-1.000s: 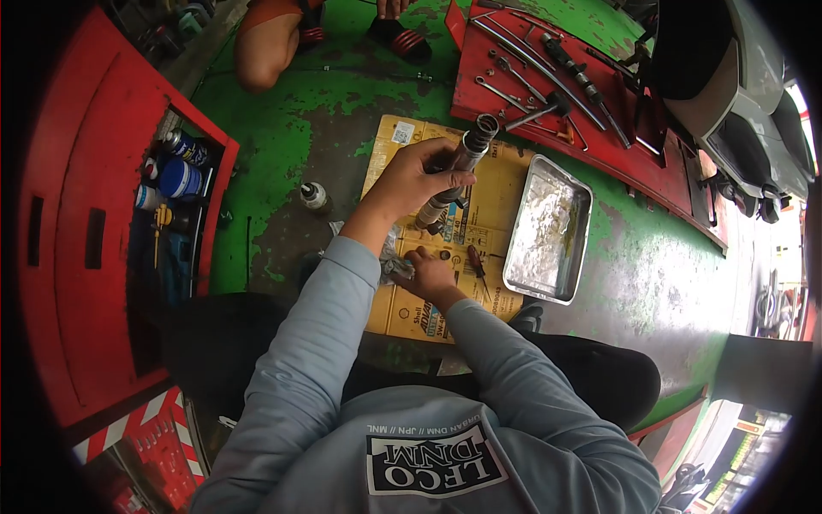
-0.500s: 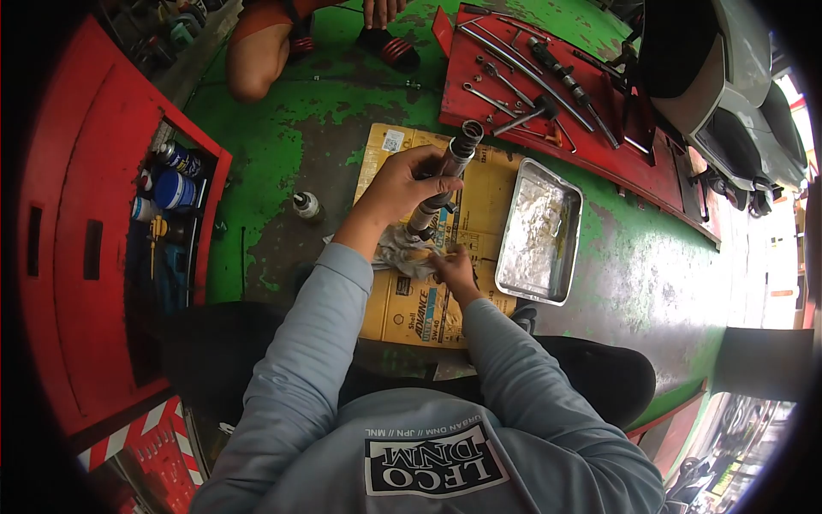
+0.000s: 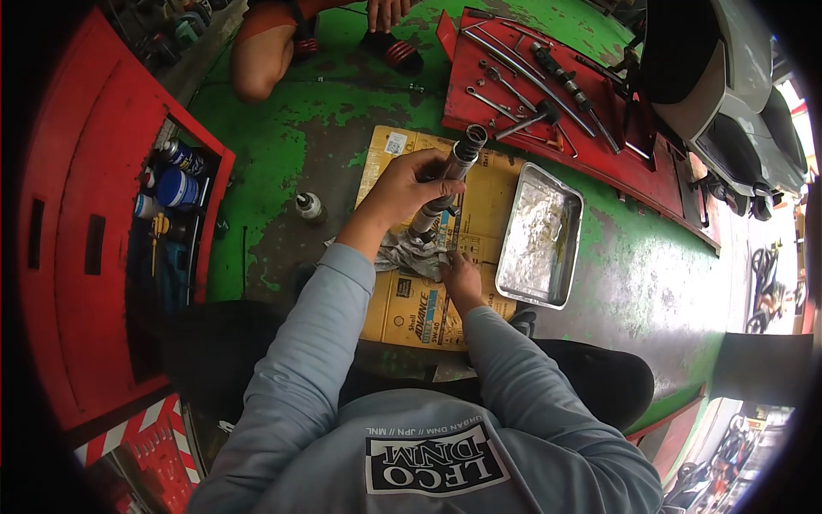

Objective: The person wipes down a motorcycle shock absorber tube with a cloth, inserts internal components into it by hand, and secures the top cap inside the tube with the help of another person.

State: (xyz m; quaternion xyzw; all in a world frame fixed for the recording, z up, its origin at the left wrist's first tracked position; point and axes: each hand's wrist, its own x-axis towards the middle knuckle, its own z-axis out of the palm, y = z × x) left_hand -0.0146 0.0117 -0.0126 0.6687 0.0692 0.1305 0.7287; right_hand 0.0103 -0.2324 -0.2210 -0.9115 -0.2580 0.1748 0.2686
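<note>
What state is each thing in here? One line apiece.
Metal tube: held tilted, coil visible at top
Left hand: closed around the metal tube
Cloth: crumpled
Right hand: gripping the cloth
Cardboard: spread flat
Metal tray: right side up, streaked inside
Bottle: upright
Red cabinet: open, stocked
Tools: laid out loose
Floor: paint worn in patches

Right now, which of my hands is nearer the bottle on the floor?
Left. Your left hand, gripping the tube, is right of the bottle; your right hand, at the cloth, is farther right.
</note>
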